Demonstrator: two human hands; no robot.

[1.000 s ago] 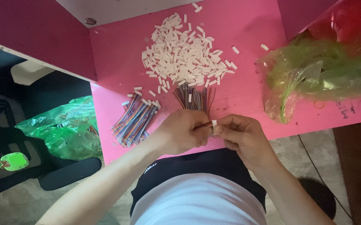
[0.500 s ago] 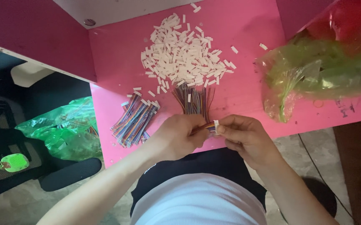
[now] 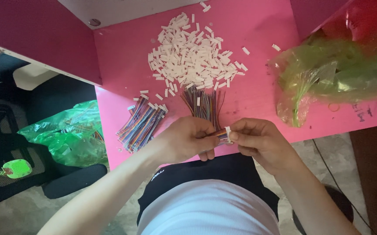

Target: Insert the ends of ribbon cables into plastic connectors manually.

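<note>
My left hand [image 3: 187,140] pinches a short bundle of multicoloured wires [image 3: 221,135] at the near edge of the pink table [image 3: 258,100]. My right hand [image 3: 258,139] grips a small white connector [image 3: 228,132] at the end of those wires. Just beyond my hands lies a loose fan of multicoloured wires [image 3: 203,103]. A heap of small white connectors [image 3: 192,54] covers the middle of the table.
A pile of wire sets with connectors fitted [image 3: 141,124] lies at the table's left edge. A green plastic bag [image 3: 327,74] sits on the right, another green bag [image 3: 68,135] on the dark chair at left. A green key tag [image 3: 16,167] hangs low left.
Both hands have stayed at the table's near edge, with only slight finger shifts on the wires and connector.
</note>
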